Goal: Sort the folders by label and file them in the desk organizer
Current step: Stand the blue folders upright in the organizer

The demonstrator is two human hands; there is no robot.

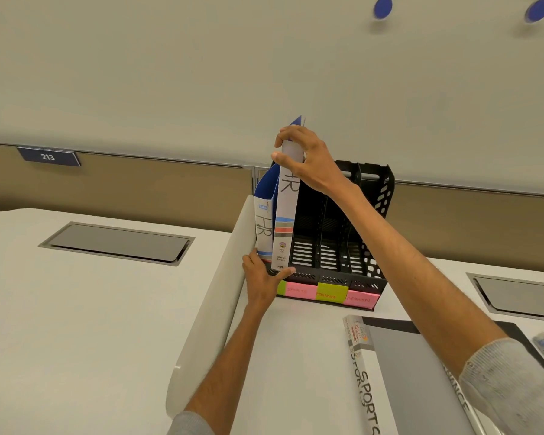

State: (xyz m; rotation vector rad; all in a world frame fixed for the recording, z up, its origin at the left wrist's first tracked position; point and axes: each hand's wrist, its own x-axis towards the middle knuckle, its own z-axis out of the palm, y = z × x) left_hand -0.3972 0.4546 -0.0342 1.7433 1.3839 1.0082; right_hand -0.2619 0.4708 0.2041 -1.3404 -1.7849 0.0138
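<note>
A black desk organizer (372, 233) stands on the white desk, with pink and yellow sticky labels (328, 293) along its front reading SPORTS, FINANCE, ADMIN. My right hand (305, 158) grips the top of a white folder marked HR (285, 215), upright in the leftmost slot. A second HR folder (263, 224) with a blue inside stands just left of it. My left hand (263, 281) holds the organizer's front left corner, thumb along the front rail. The other slots look empty.
A stack of folders (399, 372) lies at the lower right, the top spine reading SPORTS, with FINANCE and an A-marked spine beside it. A low white divider (214, 309) runs left of the organizer. Cable hatches (117, 243) sit in the desks. A partition wall stands behind.
</note>
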